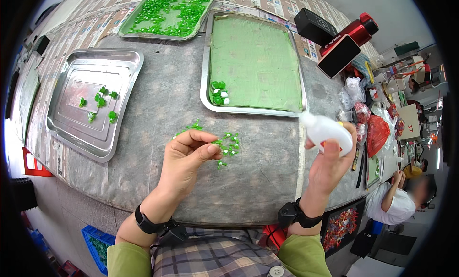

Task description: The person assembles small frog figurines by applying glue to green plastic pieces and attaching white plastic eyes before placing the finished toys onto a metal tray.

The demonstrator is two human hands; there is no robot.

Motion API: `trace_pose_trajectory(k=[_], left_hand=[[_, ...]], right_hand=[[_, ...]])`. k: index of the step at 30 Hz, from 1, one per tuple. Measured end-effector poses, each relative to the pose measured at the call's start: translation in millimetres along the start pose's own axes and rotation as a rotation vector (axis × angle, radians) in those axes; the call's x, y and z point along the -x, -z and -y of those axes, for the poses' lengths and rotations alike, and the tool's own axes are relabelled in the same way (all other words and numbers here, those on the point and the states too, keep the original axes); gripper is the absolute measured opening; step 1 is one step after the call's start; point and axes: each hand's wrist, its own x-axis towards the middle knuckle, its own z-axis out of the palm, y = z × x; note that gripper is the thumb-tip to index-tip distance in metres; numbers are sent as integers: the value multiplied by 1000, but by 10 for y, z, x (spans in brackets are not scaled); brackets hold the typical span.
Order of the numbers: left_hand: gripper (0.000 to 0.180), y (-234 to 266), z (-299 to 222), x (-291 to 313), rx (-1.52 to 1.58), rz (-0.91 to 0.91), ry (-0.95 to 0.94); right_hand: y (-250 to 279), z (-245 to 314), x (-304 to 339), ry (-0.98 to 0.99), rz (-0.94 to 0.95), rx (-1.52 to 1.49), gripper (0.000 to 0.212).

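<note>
A gentle squeeze and a steady aim would work best here, I think. The right hand (327,169) wraps snugly around a white bottle (325,130), tipped near the tray's (253,113) corner. The left hand (186,155) pinches almost together; I can't tell what it holds. Tiny green pieces (231,151), dotted white, lie beside it on the grey table (248,195).

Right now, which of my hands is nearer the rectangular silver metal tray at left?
Left. Your left hand is right of the tray; your right hand is much farther right.
</note>
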Motion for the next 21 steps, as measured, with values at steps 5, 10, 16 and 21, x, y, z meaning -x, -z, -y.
trace_pose_trajectory(k=[5, 10, 16, 21], left_hand=[[11, 12, -3, 17, 27, -54, -5], [11, 20, 7, -1, 16, -57, 9], [11, 31, 3, -4, 31, -25, 14], [11, 22, -8, -2, 46, -1, 46]], right_hand=[[481, -373, -322, -263, 66, 27, 38], [884, -809, -344, -378, 60, 118, 41], [992, -862, -298, -246, 10, 390, 46], [473, -250, -420, 375, -48, 942, 37]])
